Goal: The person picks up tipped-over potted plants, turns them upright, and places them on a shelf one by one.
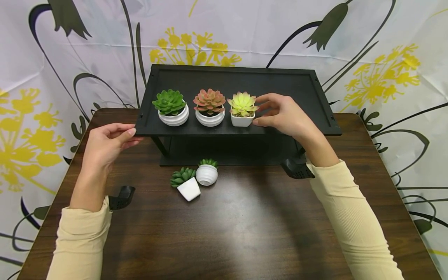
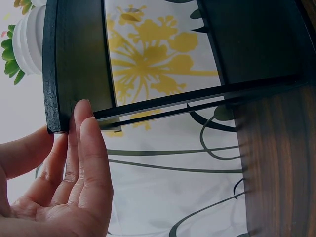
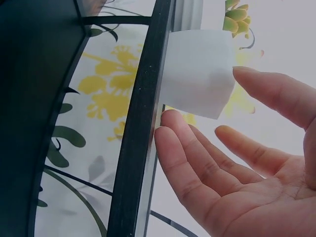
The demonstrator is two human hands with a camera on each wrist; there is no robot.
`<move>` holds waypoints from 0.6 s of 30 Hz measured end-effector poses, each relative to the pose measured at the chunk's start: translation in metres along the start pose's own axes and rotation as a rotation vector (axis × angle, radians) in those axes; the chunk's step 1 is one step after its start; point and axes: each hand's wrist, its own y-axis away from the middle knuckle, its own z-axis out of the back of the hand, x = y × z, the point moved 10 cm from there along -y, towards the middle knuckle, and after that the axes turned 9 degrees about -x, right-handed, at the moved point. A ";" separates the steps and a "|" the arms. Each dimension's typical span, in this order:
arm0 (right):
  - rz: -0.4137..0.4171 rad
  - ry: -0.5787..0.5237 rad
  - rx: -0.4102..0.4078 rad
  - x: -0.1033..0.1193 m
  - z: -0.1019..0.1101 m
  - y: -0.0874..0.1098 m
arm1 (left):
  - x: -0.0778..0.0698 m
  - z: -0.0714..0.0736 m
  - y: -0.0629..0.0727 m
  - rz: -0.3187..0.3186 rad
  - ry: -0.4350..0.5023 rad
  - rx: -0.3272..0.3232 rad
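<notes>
Beside my loosely open, empty right hand (image 1: pixel 284 114) I see a yellow plant (image 1: pixel 242 105); my left hand (image 1: pixel 104 144) pinches the shelf (image 1: pixel 280 86).

The left sleeve (image 1: pixel 78 241), at lower left of the head view, was pale yellow and creased; the right sleeve (image 1: pixel 351 221), at lower right, matched it, with fine ribbing; left hand (image 1: pixel 106 144) and right hand (image 1: pixel 283 114) were bare; curved black housings, left wrist camera (image 1: pixel 121 197) and right wrist camera (image 1: pixel 295 169), sat by the cuffs, small holes dotting the left one.

Three plants (image 1: pixel 210 102) on shelf (image 1: pixel 287 87)
</notes>
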 end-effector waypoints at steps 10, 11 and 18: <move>-0.009 0.003 0.004 -0.001 0.000 0.011 | 0.000 -0.001 0.000 0.004 0.007 0.005; -0.007 0.004 0.003 -0.001 0.000 0.013 | 0.000 0.000 0.000 0.005 0.005 0.005; 0.001 0.016 -0.006 -0.002 0.001 0.022 | 0.000 0.000 0.000 0.006 -0.011 0.000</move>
